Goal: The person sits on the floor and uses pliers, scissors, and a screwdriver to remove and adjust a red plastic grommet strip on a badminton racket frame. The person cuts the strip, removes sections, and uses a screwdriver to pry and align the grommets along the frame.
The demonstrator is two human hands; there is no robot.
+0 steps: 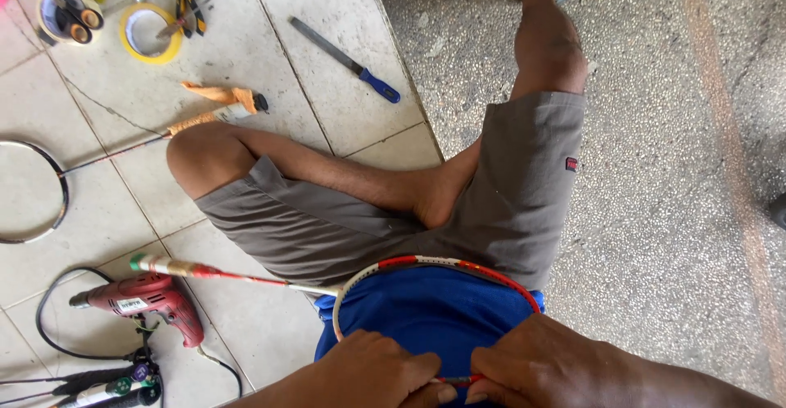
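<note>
A red-and-white badminton racket with an unstrung oval frame (426,263) lies across the seated person's lap over blue cloth (430,314), its shaft running left toward a red electric drill (147,300) on the pale tiled floor (270,48). The left hand (368,369) and right hand (544,365) meet at the near rim, fingers curled and pinched closed on the frame. No strings show in the head, so, by the look of it, the stringing has barely begun; a blue-handled file (344,58) lies beyond.
</note>
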